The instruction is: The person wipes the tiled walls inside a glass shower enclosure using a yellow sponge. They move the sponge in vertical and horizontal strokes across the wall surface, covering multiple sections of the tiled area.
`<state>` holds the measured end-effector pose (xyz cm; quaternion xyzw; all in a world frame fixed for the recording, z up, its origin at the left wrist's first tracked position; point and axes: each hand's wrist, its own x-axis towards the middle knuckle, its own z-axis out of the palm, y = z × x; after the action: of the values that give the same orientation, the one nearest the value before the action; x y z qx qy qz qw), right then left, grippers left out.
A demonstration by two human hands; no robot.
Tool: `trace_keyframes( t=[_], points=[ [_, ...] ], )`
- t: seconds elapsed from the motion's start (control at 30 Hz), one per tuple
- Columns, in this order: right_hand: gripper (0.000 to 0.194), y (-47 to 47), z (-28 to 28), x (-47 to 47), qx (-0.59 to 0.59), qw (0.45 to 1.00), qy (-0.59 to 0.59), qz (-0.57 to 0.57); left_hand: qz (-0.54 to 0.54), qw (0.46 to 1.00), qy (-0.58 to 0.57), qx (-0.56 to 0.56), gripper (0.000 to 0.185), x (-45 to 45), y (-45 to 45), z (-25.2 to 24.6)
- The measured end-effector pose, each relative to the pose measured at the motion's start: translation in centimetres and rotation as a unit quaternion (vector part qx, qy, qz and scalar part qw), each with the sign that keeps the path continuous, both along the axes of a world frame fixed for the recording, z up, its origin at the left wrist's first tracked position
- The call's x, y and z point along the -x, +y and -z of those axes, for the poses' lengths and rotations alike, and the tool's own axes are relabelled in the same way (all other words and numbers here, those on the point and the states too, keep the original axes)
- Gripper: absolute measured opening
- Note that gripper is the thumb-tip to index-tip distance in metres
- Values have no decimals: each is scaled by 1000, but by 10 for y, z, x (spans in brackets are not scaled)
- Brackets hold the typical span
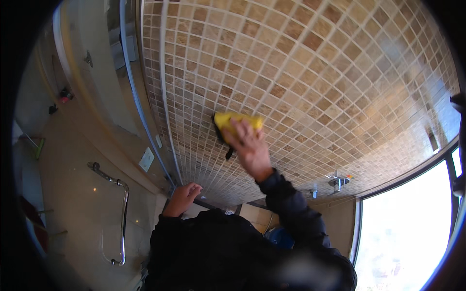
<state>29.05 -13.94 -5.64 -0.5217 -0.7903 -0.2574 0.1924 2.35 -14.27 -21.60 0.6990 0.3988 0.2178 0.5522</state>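
My right hand (251, 149) is spread over a yellow cloth or sponge (238, 122), pressing it flat against the mosaic tile wall (291, 80). A dark edge and a small black loop or tab show at the yellow piece's left and lower side; whether they belong to it I cannot tell. Near the bottom of the wall, beside the metal frame strip, my left hand (185, 196) hangs with its fingers partly curled. Nothing is visible in it. Both arms wear black sleeves.
A glass door with a chrome handle (124, 218) stands at the left. To the right, a shower valve (338, 182) juts from the wall, close to a bright window (404, 225). Something blue (279, 237), perhaps a bucket, is low behind my right arm.
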Motion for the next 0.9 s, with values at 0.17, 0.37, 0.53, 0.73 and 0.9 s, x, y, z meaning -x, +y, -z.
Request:
trace_keyframes(
  t=[0.17, 0.37, 0.53, 0.73, 0.9],
  points=[
    [70, 2, -96, -45, -207, 972, 48, 96, -8, 998, -9, -62, 31, -62, -36, -1],
    [48, -29, 79, -22, 104, 993, -39, -42, 75, 993, -10, -85, 29, -130, -108, 15],
    [47, -74, 27, -71, -19, 994, 98, -53, 64, 993, 92, 29, 29, -147, -147, 2],
    [59, -121, -83, -149, -167, 955, 241, 47, 75, 996, 51, 10, 33, -170, -156, -13],
    [55, -158, -18, -143, -162, 960, 215, 78, 167, 981, 94, 22, 32, -189, -144, -14]
  ],
)
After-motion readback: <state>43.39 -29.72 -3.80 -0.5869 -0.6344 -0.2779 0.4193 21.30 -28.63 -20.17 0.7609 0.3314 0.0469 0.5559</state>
